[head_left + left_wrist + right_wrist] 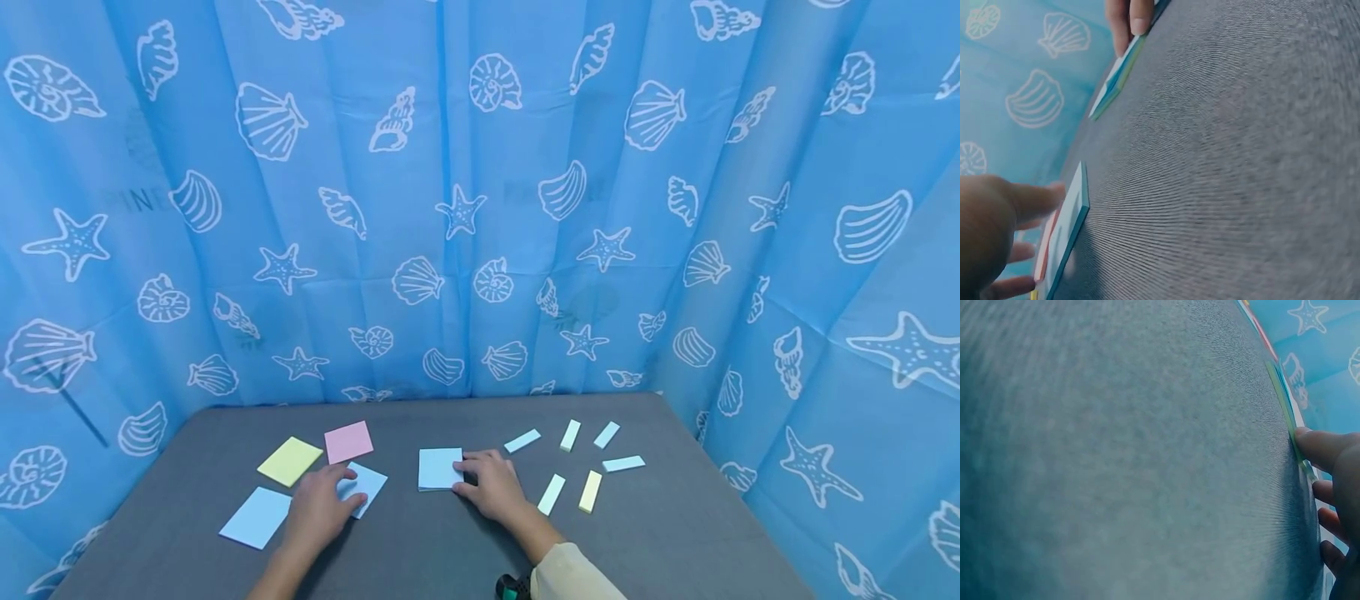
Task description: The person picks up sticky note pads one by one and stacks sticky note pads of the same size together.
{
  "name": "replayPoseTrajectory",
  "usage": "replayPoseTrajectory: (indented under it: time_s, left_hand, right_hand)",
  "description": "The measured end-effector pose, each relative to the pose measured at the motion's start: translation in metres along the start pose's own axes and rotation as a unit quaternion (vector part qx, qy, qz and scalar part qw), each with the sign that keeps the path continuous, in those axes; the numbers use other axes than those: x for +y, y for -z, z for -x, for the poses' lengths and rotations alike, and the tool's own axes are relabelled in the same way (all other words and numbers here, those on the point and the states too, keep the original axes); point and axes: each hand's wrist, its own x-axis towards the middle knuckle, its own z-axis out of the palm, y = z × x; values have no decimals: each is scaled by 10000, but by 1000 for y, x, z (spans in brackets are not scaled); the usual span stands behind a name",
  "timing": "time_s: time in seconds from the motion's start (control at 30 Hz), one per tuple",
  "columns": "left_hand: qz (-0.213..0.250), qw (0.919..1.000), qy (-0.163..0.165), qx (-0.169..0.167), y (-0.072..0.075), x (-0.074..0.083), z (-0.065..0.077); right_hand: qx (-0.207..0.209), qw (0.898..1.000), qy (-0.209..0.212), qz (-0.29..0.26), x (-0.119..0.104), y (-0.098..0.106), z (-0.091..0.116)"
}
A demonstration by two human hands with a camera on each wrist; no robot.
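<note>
My left hand (321, 507) is over a light blue sticky note pad (367, 487), its thumb and fingers spread apart. In the left wrist view the thumb overlaps the edge of that blue pad (1067, 228), and the other fingers lie beyond it. At the middle of the table, my right hand (491, 485) holds the right edge of a square stack of sticky note pads (438, 468). Blue lies on top of this stack, and a green layer shows beneath in the left wrist view. Thumb and index fingertips are right at the stack's edge.
Left of my left hand lie a yellow pad (290, 461), a pink pad (348, 441) and another blue pad (257, 517). Several narrow pale strips, among them a yellow one (590, 492), are scattered on the right. A blue shell-patterned curtain (465, 333) borders the grey table (420, 558).
</note>
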Motion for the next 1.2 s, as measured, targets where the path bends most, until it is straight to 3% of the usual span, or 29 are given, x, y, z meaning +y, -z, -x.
replayPoseTrajectory:
  time_s: [0.1, 0.27, 0.37, 0.53, 0.7, 0.93, 1.07, 1.2]
  left_hand:
    - [-533, 9984, 135, 103, 1, 0, 2]
    - [-1145, 9904, 730, -263, 4, 0, 4]
    - [-1269, 9869, 907, -405, 4, 1, 4]
    - [-1163, 9887, 874, -350, 4, 1, 5]
    - [-795, 9927, 898, -125, 1, 1, 5]
    - [184, 9959, 872, 137, -10, 5, 6]
    - [872, 9928, 805, 150, -16, 6, 6]
    - [1548, 9846, 789, 194, -19, 6, 6]
  right_hand:
    - [11, 10000, -8, 10, 1, 0, 0]
    - [-16, 10000, -32, 9, 2, -1, 1]
    - [-26, 10000, -50, 10, 2, -1, 1]
    - [-26, 10000, -66, 8, 2, -1, 0]
    - [-90, 9999, -102, -10, 1, 0, 1]
    - [-39, 9999, -113, 51, 0, 1, 2]
    - [-1, 9999, -114, 39, 0, 1, 2]
    - [15, 10000, -91, -17, -1, 1, 3]
